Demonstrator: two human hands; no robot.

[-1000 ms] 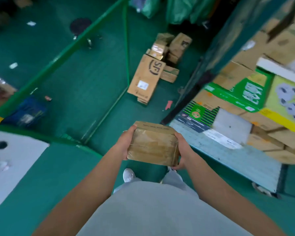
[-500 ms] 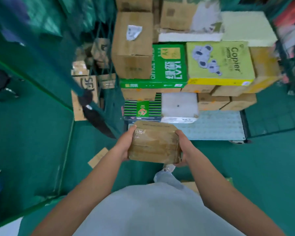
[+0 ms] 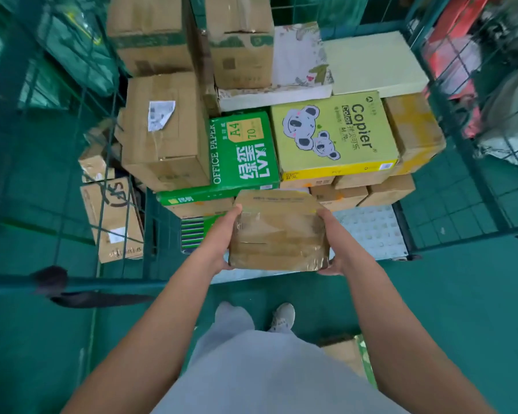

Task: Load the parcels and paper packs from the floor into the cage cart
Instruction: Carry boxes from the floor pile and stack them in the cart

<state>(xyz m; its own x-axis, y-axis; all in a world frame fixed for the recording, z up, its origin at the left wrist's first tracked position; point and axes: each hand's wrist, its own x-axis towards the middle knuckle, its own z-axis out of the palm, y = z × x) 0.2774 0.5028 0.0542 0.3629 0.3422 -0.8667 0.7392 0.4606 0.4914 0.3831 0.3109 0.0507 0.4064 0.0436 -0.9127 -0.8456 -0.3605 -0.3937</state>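
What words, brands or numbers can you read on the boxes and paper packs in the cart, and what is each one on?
"OFFICE PAPER", "A4", "70", "LVYI": green paper pack.
"Copier", "Color": yellow koala pack.
"SF" logo, seen through the mesh: flat carton outside the cart.
Too blurred to read: white label on the brown box, print on the taped parcel held in both hands.

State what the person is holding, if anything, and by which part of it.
A taped brown parcel, held between both hands by its two short ends: left hand on the left end, right hand on the right end.
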